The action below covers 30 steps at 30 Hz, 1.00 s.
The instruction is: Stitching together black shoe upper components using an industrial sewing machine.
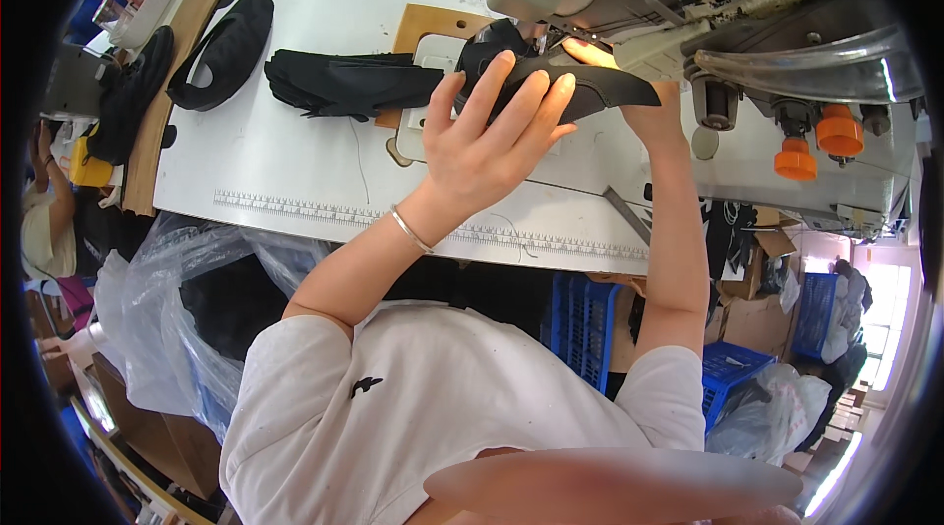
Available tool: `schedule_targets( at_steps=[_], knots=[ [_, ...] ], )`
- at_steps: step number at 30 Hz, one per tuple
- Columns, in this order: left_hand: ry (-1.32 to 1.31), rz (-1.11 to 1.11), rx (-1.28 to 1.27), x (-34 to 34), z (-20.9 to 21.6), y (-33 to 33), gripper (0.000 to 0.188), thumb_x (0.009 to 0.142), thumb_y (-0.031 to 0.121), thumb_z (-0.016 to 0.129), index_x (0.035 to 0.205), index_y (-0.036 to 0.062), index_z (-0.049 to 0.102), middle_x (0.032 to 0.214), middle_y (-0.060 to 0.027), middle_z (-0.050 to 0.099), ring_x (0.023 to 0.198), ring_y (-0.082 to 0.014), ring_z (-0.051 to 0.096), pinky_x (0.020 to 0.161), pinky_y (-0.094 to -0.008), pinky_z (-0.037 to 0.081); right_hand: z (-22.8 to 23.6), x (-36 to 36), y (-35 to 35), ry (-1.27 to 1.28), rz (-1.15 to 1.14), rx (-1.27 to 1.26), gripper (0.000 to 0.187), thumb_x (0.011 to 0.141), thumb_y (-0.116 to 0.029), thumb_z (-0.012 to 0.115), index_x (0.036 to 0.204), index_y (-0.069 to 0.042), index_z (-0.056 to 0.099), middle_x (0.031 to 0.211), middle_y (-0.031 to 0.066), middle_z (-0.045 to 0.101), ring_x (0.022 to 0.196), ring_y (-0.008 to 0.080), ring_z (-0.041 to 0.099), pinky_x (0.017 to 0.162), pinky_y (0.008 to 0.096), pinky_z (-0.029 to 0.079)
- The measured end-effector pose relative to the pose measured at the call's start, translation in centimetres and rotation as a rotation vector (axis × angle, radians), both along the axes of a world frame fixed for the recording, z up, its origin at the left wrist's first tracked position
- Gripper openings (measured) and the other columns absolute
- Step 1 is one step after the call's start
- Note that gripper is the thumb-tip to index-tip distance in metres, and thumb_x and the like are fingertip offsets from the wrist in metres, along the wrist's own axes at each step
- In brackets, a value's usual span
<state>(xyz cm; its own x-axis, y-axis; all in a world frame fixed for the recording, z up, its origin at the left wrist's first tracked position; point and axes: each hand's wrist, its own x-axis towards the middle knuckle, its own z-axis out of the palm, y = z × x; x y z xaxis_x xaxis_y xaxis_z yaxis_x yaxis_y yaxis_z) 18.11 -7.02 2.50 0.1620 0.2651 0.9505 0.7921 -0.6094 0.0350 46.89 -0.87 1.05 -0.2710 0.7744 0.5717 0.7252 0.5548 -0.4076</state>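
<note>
The black piece lies flat under your hands at the sewing machine, its pointed end sticking out to the right; where it meets the needle is hidden behind your fingers. It looks thin, matte and curved. Your left hand is spread, fingers pressing down on it. Your right hand is mostly covered by the piece and machine, so you cannot tell its grip. Left of it, a pile of black pieces rests on the white counter.
</note>
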Motion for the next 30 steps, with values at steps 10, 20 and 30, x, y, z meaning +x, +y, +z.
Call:
schedule_targets(
  at_steps=[10,20,30],
  knots=[
    [-0.012,0.018,-0.026,0.4,0.5,-0.4,0.032,0.086,0.039,0.075,0.111,0.0195,0.079,0.116,0.0038,0.064,0.116,-0.024,0.064,0.094,-0.0455,0.041,1.8,0.2,-0.7,-0.145,0.001,0.045,0.041,0.073,-0.007,0.084,0.111,-0.004,0.069,0.104,0.013,0.073,0.096,0.0307,0.07,0.084,0.0383,0.057],
    [0.015,-0.003,-0.055,0.0,1.4,-0.3,0.036,0.085,0.043,0.078,0.109,0.0164,0.081,0.116,0.0034,0.067,0.118,-0.0248,0.062,0.092,-0.0412,0.042,1.0,1.2,-0.5,-0.155,-0.033,-0.033,0.048,0.074,-0.009,0.084,0.118,-0.004,0.066,0.11,0.012,0.072,0.101,0.0289,0.069,0.088,0.0383,0.057],
    [-0.032,-0.08,-0.099,-0.1,1.6,0.2,0.036,0.08,0.037,0.08,0.108,0.0145,0.08,0.117,0.0013,0.064,0.118,-0.027,0.062,0.098,-0.0481,0.044,2.7,-0.1,-1.6,-0.171,-0.064,-0.001,0.037,0.081,-0.009,0.077,0.116,-0.002,0.066,0.106,0.0146,0.072,0.1,0.0298,0.069,0.087,0.0376,0.056]
  ],
)
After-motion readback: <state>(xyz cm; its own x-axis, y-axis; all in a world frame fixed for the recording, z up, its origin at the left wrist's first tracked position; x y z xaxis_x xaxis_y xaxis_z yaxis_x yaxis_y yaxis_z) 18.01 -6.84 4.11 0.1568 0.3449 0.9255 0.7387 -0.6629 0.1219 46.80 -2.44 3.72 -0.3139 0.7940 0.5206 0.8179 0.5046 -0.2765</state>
